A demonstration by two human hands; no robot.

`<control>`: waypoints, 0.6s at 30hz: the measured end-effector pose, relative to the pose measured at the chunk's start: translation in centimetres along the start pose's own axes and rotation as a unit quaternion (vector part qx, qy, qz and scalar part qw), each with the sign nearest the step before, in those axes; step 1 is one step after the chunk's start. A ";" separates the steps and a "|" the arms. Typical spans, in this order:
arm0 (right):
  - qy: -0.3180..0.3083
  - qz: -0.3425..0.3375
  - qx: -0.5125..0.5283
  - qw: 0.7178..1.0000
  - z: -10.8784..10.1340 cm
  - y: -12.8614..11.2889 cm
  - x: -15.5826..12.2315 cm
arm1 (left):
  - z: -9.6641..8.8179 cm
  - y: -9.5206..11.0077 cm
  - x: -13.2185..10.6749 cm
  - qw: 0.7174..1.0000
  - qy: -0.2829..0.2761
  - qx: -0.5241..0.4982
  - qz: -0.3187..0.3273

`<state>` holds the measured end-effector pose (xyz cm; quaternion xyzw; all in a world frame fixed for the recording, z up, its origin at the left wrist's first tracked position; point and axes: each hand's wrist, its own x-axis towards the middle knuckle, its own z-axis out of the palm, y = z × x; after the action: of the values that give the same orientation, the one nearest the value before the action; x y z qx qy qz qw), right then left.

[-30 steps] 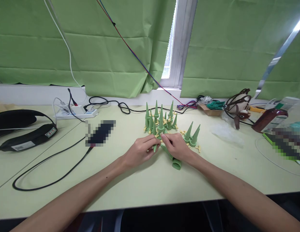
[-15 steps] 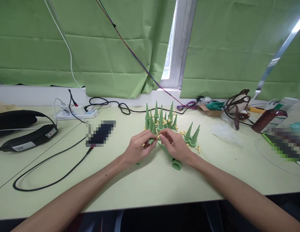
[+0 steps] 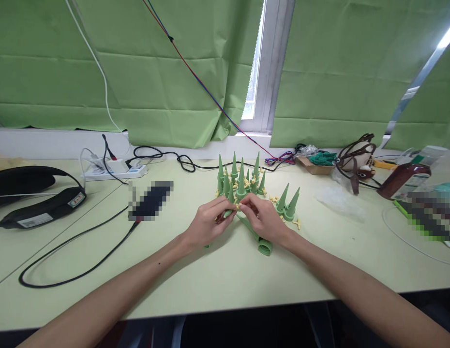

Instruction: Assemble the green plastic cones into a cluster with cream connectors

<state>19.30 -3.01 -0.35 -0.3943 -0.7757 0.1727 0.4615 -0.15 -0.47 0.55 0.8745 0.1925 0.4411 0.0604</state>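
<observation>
Green piece (image 3: pixel 228 212): from my end I see only a short stretch of it, slanting up and to the right; the fingers cover the rest, so I cannot tell which way its tip points.
Left hand (image 3: pixel 207 217): curled around the green piece, which lies between thumb and fingers on the side facing the right hand; a green edge also shows below the palm, and I cannot tell whether it belongs to the same piece.
Yellow fitting (image 3: pixel 237 207): small, between the two sets of fingertips, just right of the green piece; its own axis is too small for me to read.
Right hand (image 3: pixel 260 215): thumb and forefinger pinching the yellow fitting.
Lying green cone (image 3: pixel 251 228): on the table (image 3: pixel 196 285), partly under the right hand, its long axis diagonal, narrow end far and left, with a round open mouth near and right.
Upright cones (image 3: pixel 241 181): clustered just beyond the hands, tips up, yellow bits among them.
Cones at right (image 3: pixel 291 208): beside the right hand, tips up, leaning rightward in my view; a loose yellow T-piece (image 3: pixel 298 224) lies near their bases.
</observation>
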 end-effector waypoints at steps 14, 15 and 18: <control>-0.006 0.005 -0.004 1.000 -0.1 0.2 0.1 | 0.1 -0.2 -0.2 1.000 -0.011 -0.009 0.002; -0.007 0.006 -0.004 1.000 -0.1 0.2 0.1 | 0.1 -0.2 -0.2 1.000 -0.011 -0.008 0.002; -0.010 0.008 -0.006 1.000 -0.1 0.2 0.1 | 0.1 -0.2 -0.2 1.000 -0.009 -0.005 0.005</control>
<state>19.48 -2.88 -0.35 -0.4016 -0.7783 0.1759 0.4495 -0.27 -0.40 0.25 0.8793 0.1854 0.4340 0.0639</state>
